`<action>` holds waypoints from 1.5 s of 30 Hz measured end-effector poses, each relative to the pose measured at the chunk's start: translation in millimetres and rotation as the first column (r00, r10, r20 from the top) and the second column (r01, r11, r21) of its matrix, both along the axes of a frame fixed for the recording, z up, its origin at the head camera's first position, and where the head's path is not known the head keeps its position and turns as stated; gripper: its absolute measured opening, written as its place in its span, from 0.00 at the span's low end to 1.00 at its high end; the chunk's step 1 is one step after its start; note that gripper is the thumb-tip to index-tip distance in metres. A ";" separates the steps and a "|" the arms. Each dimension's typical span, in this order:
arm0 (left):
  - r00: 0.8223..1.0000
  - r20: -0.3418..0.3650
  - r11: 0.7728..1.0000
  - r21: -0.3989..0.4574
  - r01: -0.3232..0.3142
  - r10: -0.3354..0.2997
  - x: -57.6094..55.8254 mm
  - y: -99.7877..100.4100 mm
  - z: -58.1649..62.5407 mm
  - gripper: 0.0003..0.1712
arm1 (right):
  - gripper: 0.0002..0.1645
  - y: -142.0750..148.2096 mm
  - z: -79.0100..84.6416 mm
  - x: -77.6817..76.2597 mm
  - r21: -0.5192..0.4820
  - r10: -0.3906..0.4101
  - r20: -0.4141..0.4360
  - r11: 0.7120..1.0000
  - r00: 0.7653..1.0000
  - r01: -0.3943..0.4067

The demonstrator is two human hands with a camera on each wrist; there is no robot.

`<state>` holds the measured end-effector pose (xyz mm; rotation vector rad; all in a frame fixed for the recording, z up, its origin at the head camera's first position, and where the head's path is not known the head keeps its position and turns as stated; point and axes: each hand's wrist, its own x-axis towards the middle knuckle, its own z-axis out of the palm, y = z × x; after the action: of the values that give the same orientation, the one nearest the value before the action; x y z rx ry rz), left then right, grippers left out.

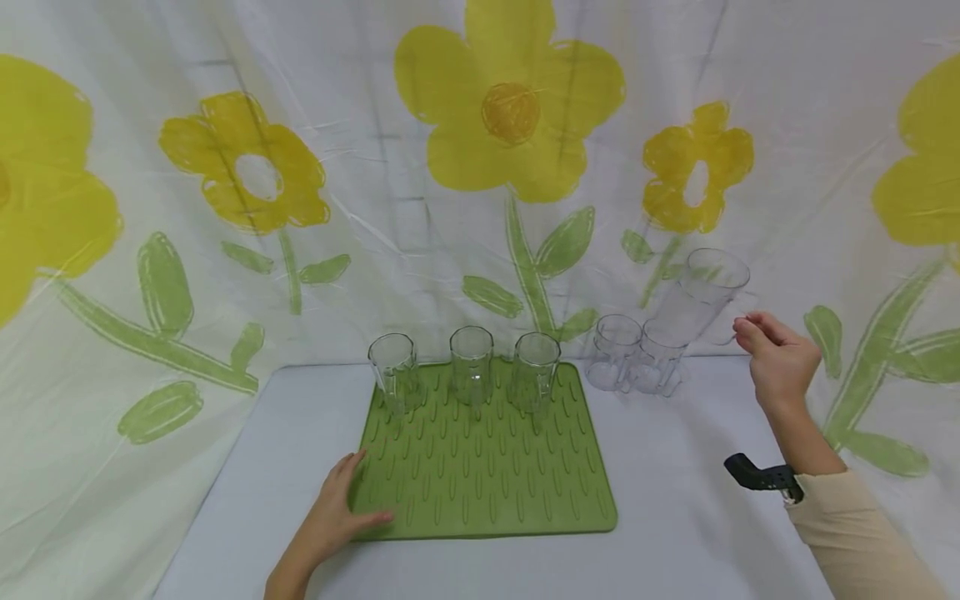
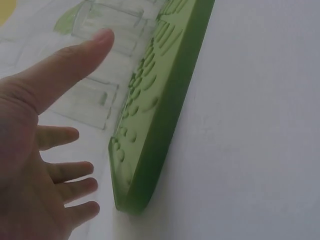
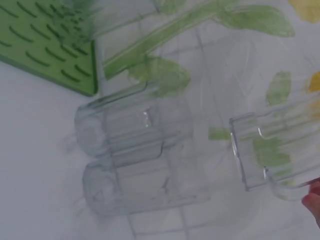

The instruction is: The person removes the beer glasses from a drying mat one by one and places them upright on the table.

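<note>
My right hand (image 1: 783, 358) holds a clear mug (image 1: 703, 302) by its handle, raised above the table and tilted. The right wrist view shows the ribbed side of this mug (image 3: 287, 150), with fingertips (image 3: 312, 200) at its handle. Two more clear mugs stand on the table just below it, a left one (image 1: 613, 354) and a right one (image 1: 654, 367). A green ridged mat (image 1: 487, 475) carries three clear mugs along its far edge: left (image 1: 395, 373), middle (image 1: 472, 371) and right (image 1: 536, 375). By the mat's near left corner is my left hand (image 1: 333, 510), fingers spread and holding nothing.
The white table (image 1: 675, 517) extends on both sides of the mat. Right behind it hangs a white curtain (image 1: 375, 225) printed with yellow flowers. A black wrist strap with a mount (image 1: 765, 477) sits on the right wrist.
</note>
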<state>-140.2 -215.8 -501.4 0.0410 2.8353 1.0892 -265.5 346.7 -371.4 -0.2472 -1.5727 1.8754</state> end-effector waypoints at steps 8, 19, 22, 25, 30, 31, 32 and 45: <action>0.999 0.054 1.000 -0.020 -0.008 0.009 3.2 -6.4 -2.3 0.68 | 0.08 15.7 -5.7 -4.6 -0.005 -0.080 0.018 0.997 0.997 0.080; 0.997 0.076 0.998 -0.055 0.001 0.003 6.3 -12.3 -7.5 0.66 | 0.06 35.6 -18.9 -6.3 -0.062 -0.161 0.063 0.984 0.985 0.165; 0.998 0.067 0.998 -0.055 0.012 -0.008 6.8 -13.7 -9.8 0.65 | 0.10 39.7 -23.2 -6.1 -0.059 -0.183 0.076 0.980 0.980 0.188; 0.997 0.071 0.998 -0.056 0.014 -0.010 6.8 -14.5 -12.0 0.65 | 0.13 43.4 -28.2 -6.3 -0.031 -0.211 0.086 0.976 0.974 0.215; 0.997 0.077 0.999 -0.051 0.007 -0.003 6.1 -14.6 -15.4 0.68 | 0.14 49.3 -38.7 -8.2 0.044 -0.250 0.134 0.968 0.959 0.246; 0.997 0.075 0.999 -0.049 0.007 -0.004 5.9 -14.4 -15.9 0.68 | 0.13 50.2 -41.1 -8.5 0.068 -0.260 0.147 0.965 0.954 0.252; 0.997 0.074 0.999 -0.046 0.006 -0.003 5.9 -14.3 -16.4 0.68 | 0.13 51.0 -43.9 -8.9 0.066 -0.261 0.157 0.965 0.953 0.253; 0.996 0.089 0.999 -0.038 -0.018 0.021 6.1 -13.4 -19.4 0.69 | 0.17 48.1 -82.2 -6.3 0.233 -0.323 0.259 0.936 0.910 0.265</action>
<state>-134.1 -229.2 -520.8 -0.0373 2.7813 1.0155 -271.8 394.9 -453.7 -0.6659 -1.7868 1.4889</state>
